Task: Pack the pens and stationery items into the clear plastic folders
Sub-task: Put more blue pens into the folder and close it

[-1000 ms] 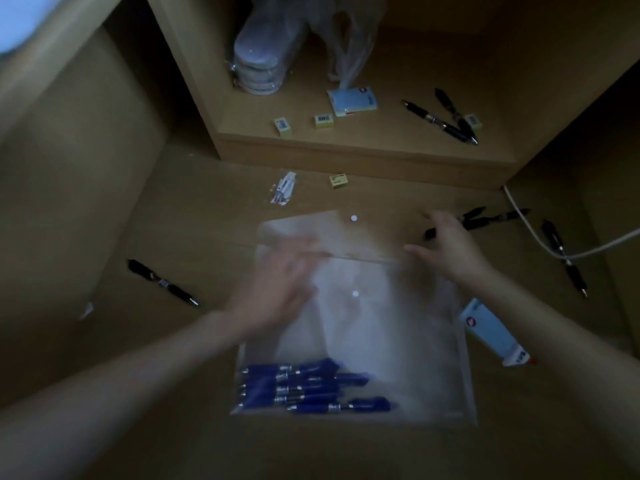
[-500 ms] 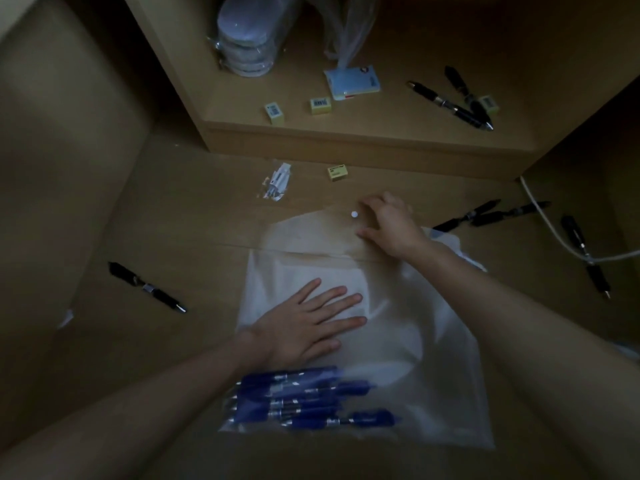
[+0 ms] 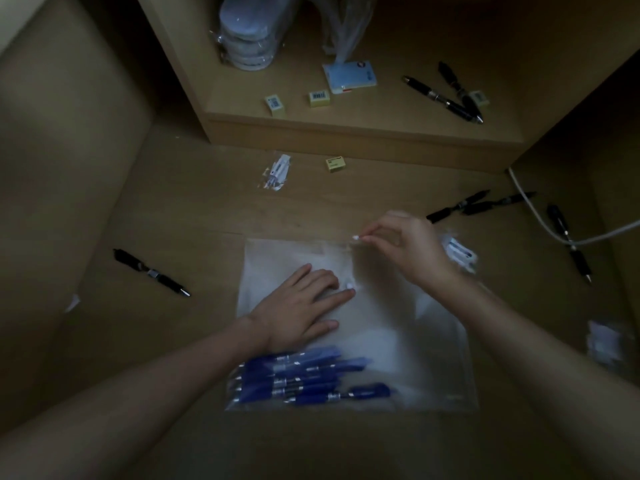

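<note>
A clear plastic folder [image 3: 415,344] lies flat on the wooden surface in front of me. Several blue pens [image 3: 304,379] lie inside it at its near left corner. My left hand [image 3: 301,310] presses flat on the folder's body, fingertips beside the lower white snap button [image 3: 349,285]. My right hand [image 3: 408,247] pinches the folder's flap at its upper white snap [image 3: 355,238] and holds it folded toward me over the folder's top. Black pens lie loose: one at the left [image 3: 150,271], two crossed at the right [image 3: 478,206], another far right [image 3: 569,242].
A raised shelf [image 3: 363,133] behind holds small erasers [image 3: 275,105], a blue sticky-note pad [image 3: 349,77], two black pens [image 3: 446,95] and wrapped tape rolls [image 3: 247,39]. A yellow eraser [image 3: 335,164] and a small packet [image 3: 275,173] lie below it. A white cable [image 3: 540,220] runs at the right.
My right hand has pulled the flap's snap back toward me over the folder's top. My left hand slid slightly up the folder, its fingertips now by the lower snap.
</note>
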`<control>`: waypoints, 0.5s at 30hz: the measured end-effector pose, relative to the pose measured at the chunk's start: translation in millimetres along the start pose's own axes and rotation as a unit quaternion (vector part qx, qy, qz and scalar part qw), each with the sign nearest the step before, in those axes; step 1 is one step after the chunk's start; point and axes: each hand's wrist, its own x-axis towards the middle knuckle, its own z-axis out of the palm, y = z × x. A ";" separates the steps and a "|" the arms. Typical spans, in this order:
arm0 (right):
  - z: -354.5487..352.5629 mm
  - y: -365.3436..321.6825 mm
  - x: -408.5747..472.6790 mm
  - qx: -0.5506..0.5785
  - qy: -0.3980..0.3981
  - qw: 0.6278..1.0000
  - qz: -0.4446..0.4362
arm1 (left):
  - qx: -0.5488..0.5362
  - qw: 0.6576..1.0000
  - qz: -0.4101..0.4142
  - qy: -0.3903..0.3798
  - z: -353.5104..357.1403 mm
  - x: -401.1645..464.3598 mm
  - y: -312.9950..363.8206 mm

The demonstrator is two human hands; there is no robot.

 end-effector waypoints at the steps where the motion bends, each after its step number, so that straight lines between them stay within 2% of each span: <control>1: 4.0 1.8 -10.9 0.000 -0.008 1.000 -0.002 | 0.007 1.000 -0.002 -0.002 -0.1 -2.3 0.6; 6: 31.6 14.4 -51.3 -0.064 -0.042 0.996 -0.040 | 0.015 1.000 -0.015 -0.008 3.8 -15.8 -0.3; 13: 53.6 23.5 -76.7 -0.105 0.026 0.992 -0.061 | 0.039 0.996 -0.024 -0.075 -4.3 -16.3 3.1; 15: 57.5 25.9 -79.1 -0.105 0.051 0.990 -0.077 | 0.079 0.996 -0.020 -0.044 -6.8 -17.9 4.6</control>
